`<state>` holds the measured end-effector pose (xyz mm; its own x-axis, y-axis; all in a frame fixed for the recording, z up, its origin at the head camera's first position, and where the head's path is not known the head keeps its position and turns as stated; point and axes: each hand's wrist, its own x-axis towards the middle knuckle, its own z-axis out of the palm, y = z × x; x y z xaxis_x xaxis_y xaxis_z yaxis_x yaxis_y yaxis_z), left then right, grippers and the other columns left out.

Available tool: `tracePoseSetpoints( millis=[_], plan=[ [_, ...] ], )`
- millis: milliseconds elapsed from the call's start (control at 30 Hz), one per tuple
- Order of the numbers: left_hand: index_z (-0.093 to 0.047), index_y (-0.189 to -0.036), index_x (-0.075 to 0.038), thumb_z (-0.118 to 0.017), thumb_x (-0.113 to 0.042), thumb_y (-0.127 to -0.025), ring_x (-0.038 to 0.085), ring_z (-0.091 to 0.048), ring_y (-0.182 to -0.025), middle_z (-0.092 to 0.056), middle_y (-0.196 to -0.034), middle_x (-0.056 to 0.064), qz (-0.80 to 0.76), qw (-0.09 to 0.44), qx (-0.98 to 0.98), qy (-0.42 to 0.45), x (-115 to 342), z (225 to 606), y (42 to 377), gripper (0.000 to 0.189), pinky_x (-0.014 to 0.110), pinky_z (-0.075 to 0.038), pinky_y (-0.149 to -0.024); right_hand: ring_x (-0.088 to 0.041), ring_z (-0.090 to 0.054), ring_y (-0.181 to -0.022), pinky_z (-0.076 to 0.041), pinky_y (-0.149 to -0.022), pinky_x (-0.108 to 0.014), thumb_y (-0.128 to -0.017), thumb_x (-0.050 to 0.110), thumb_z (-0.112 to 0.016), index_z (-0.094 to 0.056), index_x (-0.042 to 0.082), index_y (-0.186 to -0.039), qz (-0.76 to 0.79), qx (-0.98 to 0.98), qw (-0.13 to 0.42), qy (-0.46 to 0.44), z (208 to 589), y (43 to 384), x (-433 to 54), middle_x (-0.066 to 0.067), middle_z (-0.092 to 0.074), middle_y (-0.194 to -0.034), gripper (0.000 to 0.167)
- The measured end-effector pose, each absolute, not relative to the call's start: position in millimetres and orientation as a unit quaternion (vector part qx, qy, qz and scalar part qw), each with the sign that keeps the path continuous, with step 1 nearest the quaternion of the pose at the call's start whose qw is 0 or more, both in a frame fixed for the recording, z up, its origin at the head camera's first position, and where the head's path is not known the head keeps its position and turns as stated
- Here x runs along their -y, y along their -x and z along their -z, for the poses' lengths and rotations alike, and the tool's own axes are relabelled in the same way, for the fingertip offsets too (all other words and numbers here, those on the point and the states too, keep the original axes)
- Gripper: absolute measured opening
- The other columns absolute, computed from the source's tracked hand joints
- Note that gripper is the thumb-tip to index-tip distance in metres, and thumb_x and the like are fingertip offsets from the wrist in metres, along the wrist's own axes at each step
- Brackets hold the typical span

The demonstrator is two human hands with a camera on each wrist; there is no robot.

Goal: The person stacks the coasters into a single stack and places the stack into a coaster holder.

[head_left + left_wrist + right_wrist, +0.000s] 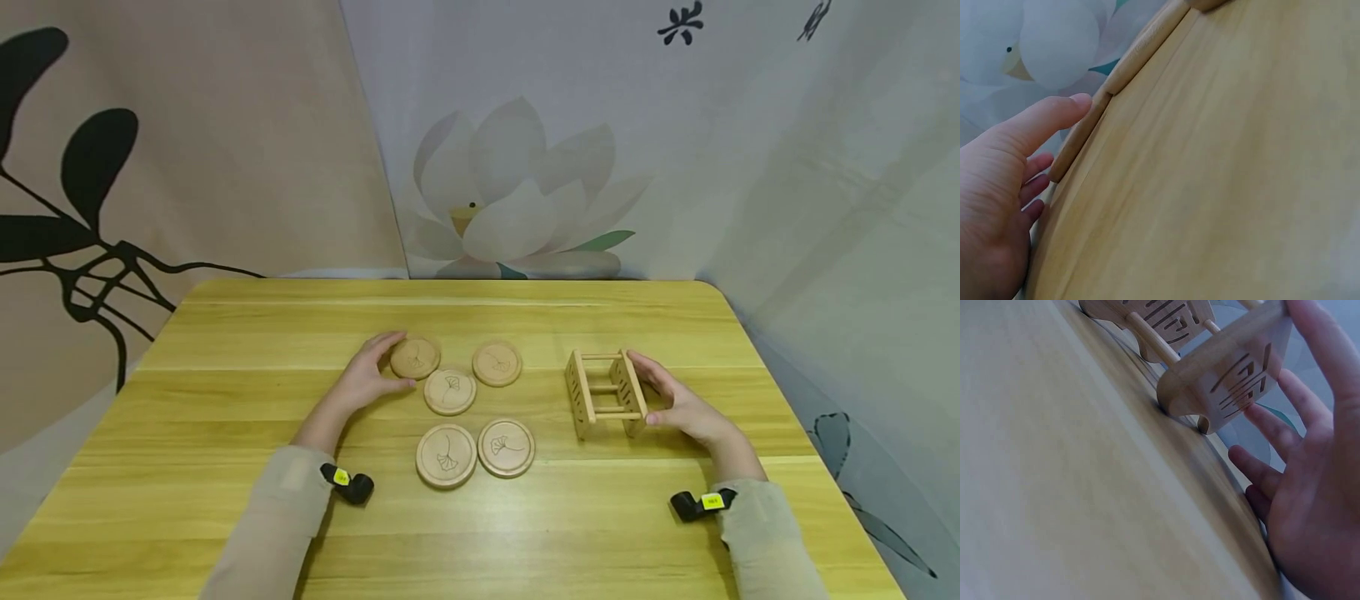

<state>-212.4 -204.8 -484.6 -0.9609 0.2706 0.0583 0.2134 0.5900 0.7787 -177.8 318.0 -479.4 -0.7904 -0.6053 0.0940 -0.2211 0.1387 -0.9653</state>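
Several round wooden coasters with engraved ginkgo leaves lie flat on the wooden table. My left hand [367,377] is around the left side of the back-left coaster [415,358], fingers at its far edge and thumb near its front. In the left wrist view the thumb [1054,119] is straight, above the coaster's edge [1082,140]. To the right stands a small wooden coaster rack [606,390] with slotted side panels joined by rods. My right hand [678,407] holds its right panel, thumb at the near edge and fingers at the far side.
Other coasters lie between the hands: a middle one [450,392], a back one [497,363] and two at the front, left [446,456] and right [507,447]. A printed curtain [525,167] hangs behind the table [480,542].
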Motion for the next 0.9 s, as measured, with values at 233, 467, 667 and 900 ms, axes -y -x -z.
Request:
tracePoseSetpoints(
  millis=[233,467,667,900],
  plan=[
    [-0.038,-0.146,-0.003,-0.086,-0.022,-0.072,0.038,-0.023,-0.137,-0.032,-0.149,0.019,-0.408,0.040,-0.899,-0.156,206.1,484.7,216.8,0.090,0.055,-0.019,-0.110,-0.009,-0.022,-0.137,-0.004,-0.102,-0.069,-0.085,0.025,-0.074,-0.014,0.014,-0.155,0.592,-0.738,0.160,0.283,478.8,177.6,-318.2,-0.009,-0.012,-0.158,0.092],
    [-0.038,-0.146,-0.003,-0.085,-0.022,-0.073,0.038,-0.023,-0.137,-0.034,-0.148,0.018,-0.399,0.042,-0.902,-0.160,205.8,485.4,218.3,0.088,0.054,-0.019,-0.110,-0.009,-0.022,-0.137,-0.004,-0.102,-0.068,-0.085,0.028,-0.074,-0.015,0.014,-0.155,0.589,-0.740,0.153,0.287,478.3,177.3,-316.9,-0.010,-0.011,-0.158,0.092],
    [-0.039,-0.145,-0.001,-0.083,-0.021,-0.075,0.039,-0.024,-0.136,-0.036,-0.147,0.019,-0.393,0.036,-0.903,-0.169,204.5,483.1,217.9,0.085,0.054,-0.020,-0.110,-0.009,-0.022,-0.137,-0.004,-0.101,-0.069,-0.085,0.028,-0.073,-0.014,0.014,-0.155,0.586,-0.741,0.151,0.290,478.9,178.0,-317.5,-0.010,-0.011,-0.158,0.092],
    [-0.042,-0.141,0.004,-0.082,-0.025,-0.076,0.042,-0.028,-0.132,-0.040,-0.143,0.022,-0.389,0.017,-0.902,-0.188,206.8,489.2,219.9,0.082,0.057,-0.025,-0.106,-0.010,-0.022,-0.137,-0.003,-0.103,-0.067,-0.084,0.026,-0.074,-0.015,0.015,-0.155,0.586,-0.742,0.151,0.289,480.2,178.7,-318.4,-0.010,-0.012,-0.158,0.092]
  ],
)
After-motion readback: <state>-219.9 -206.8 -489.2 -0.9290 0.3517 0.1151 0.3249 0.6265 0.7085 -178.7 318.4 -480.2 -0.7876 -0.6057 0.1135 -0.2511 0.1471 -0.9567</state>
